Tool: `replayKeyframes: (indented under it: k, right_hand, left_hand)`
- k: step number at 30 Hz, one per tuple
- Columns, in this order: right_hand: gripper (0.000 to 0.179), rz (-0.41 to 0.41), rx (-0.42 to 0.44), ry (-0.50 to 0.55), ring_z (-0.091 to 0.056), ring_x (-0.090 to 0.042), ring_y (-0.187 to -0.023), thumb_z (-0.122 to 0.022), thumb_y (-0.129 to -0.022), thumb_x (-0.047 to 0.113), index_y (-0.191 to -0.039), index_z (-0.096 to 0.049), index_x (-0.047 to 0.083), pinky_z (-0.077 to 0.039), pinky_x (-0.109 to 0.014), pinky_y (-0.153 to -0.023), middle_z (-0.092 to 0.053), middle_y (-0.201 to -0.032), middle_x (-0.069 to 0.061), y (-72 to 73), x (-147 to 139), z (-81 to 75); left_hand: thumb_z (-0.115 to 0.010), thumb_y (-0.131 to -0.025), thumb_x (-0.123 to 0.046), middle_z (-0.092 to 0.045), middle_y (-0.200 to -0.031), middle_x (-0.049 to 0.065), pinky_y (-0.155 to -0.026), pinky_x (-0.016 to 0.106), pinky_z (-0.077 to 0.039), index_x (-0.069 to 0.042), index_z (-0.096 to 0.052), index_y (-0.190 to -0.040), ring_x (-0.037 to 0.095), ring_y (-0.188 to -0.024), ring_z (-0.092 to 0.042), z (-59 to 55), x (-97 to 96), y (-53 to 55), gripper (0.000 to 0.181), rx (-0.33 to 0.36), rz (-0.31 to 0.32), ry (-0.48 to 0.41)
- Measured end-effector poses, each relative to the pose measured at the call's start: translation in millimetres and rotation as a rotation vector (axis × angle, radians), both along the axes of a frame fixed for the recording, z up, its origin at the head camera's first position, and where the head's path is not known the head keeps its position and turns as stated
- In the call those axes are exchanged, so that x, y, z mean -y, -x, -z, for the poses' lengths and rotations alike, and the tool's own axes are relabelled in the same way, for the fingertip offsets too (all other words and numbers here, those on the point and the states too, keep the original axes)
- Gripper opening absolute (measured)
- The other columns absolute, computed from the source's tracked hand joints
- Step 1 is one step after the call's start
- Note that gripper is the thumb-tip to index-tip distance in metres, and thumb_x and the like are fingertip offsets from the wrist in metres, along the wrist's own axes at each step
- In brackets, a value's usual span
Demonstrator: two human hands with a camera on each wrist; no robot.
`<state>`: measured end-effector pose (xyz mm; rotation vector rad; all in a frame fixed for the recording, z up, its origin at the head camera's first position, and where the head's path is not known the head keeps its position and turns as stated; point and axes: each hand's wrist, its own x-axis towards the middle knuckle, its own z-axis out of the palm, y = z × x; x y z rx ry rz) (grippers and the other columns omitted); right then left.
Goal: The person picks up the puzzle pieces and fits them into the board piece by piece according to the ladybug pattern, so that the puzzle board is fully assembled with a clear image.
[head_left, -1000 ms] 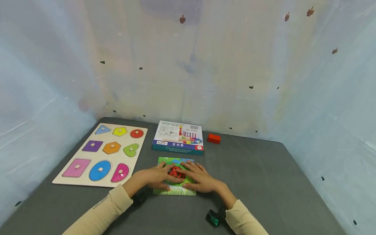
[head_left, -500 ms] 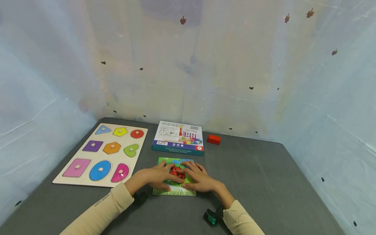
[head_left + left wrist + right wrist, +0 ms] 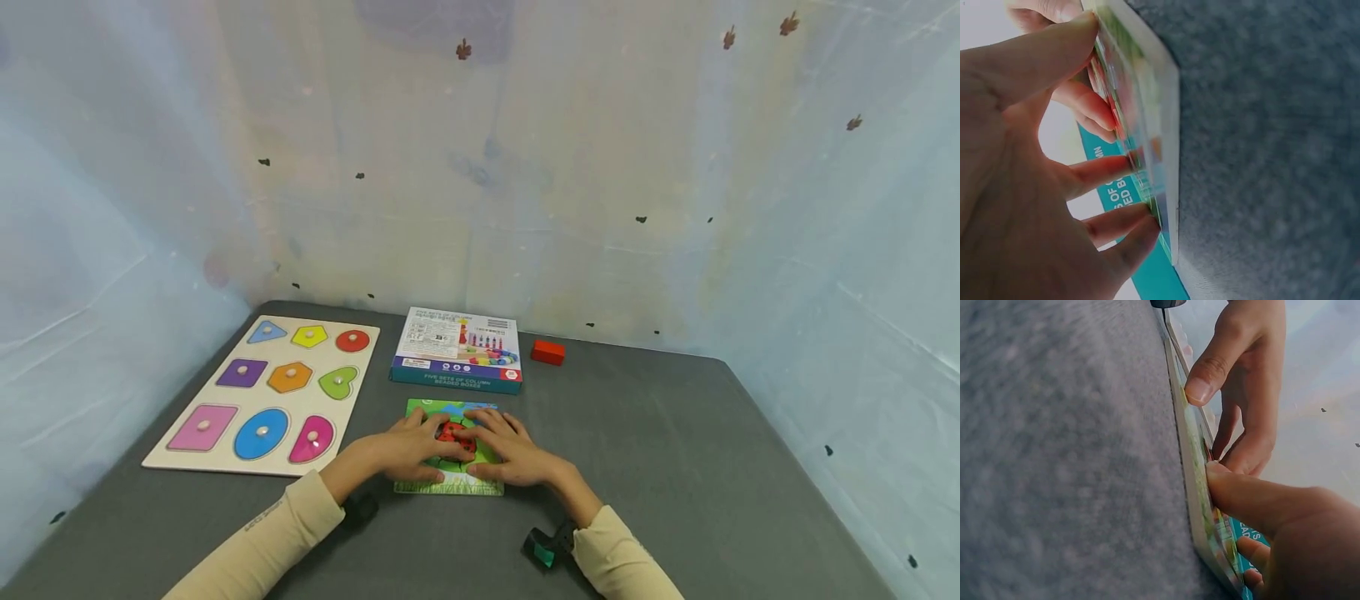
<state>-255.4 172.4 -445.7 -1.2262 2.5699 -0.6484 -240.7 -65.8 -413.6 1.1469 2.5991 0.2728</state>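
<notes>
A small flat puzzle board [image 3: 450,487] with a red ladybug [image 3: 452,432] on a green ground lies at the middle of the grey table. My left hand [image 3: 408,450] rests its spread fingertips on the board's left half. From the other side, my right hand [image 3: 519,457] touches the right half with thumb and fingers spread. In the left wrist view, the left thumb [image 3: 1054,53] presses near the board's front edge. The right wrist view has the right thumb [image 3: 1235,490] against the picture side. Parts of the picture are hidden under both hands.
A wooden shape board [image 3: 251,392] with several knobbed coloured pieces lies to the left. Behind the puzzle is a flat toy box [image 3: 456,385], with a red block [image 3: 547,352] to its right. Pale sheeting [image 3: 562,167] surrounds the table.
The whole head view has shifted slightly. Both hands stay on the ladybug puzzle with almost no movement, and the other things keep their places.
</notes>
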Motion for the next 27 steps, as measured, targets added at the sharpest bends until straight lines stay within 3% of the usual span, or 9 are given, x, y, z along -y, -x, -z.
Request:
replayKeyframes:
  k: [10, 19, 27]
  right_hand:
    - [0.052, -0.003, 0.004, 0.018, -0.001, -0.031, -0.142, -0.047, -0.097, 0.036, -0.145, -0.033, 0.021, -0.003, -0.060, -0.107, -0.013, -0.155, -0.009, -1.5, 1.3, 2.4]
    - [0.052, 0.013, -0.012, 0.010, -0.005, -0.034, -0.142, -0.050, -0.095, 0.036, -0.143, -0.036, 0.023, -0.006, -0.061, -0.106, -0.016, -0.154, -0.007, -0.9, 2.7, -0.6]
    - [0.054, 0.056, -0.099, -0.036, -0.028, -0.028, -0.132, -0.062, -0.086, 0.045, -0.133, -0.049, 0.022, -0.022, -0.059, -0.098, -0.035, -0.143, -0.007, 7.6, 9.4, -11.2]
  left_hand:
    - [-0.062, -0.089, -0.034, -0.024, -0.149, 0.019, -0.100, 0.063, -0.026, -0.041, -0.043, -0.136, 0.046, -0.131, -0.021, 0.9, 0.8, 0.8, 0.051, 0.018, 0.006, -0.001]
    - [-0.064, -0.086, -0.039, -0.028, -0.146, 0.018, -0.098, 0.064, -0.027, -0.041, -0.044, -0.135, 0.044, -0.131, -0.022, -0.4, 0.6, 5.2, 0.053, -0.005, 0.004, 0.005]
    - [-0.071, -0.080, -0.041, -0.040, -0.125, 0.011, -0.083, 0.050, -0.037, -0.033, -0.056, -0.126, 0.026, -0.105, -0.036, -10.0, 0.1, 15.6, 0.049, -0.035, 0.029, -0.034]
